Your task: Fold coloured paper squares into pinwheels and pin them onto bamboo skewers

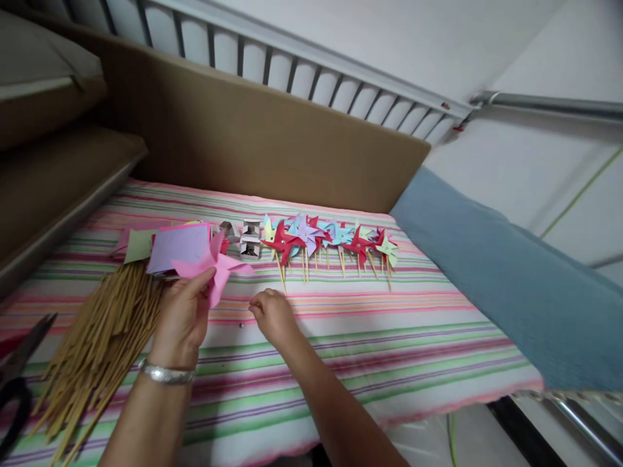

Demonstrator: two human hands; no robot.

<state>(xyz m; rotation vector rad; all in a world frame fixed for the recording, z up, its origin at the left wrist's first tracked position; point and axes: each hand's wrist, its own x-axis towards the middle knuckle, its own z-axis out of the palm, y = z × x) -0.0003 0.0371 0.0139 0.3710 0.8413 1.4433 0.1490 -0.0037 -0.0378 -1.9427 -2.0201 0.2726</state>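
Note:
A pink paper pinwheel (222,267) is pinched by its middle between the thumb and fingers of my left hand (181,318). No stick shows on it. Close by on the right, my right hand (273,316) hovers over the striped cloth with thumb and fingertips pressed together; whatever they hold, if anything, is too small to make out. A tiny shiny piece (241,325) lies on the cloth between the hands. Behind the pinwheel are a stack of coloured paper squares (178,246) and small open boxes (250,228), one with dark little pieces inside.
Thin wooden sticks (107,331) lie heaped at the left, with scissors (19,370) beside them. Several finished pinwheels on sticks (306,233) line the back right. A cardboard panel (272,136) stands behind the striped cloth (389,350); blue fabric (487,272) borders the right.

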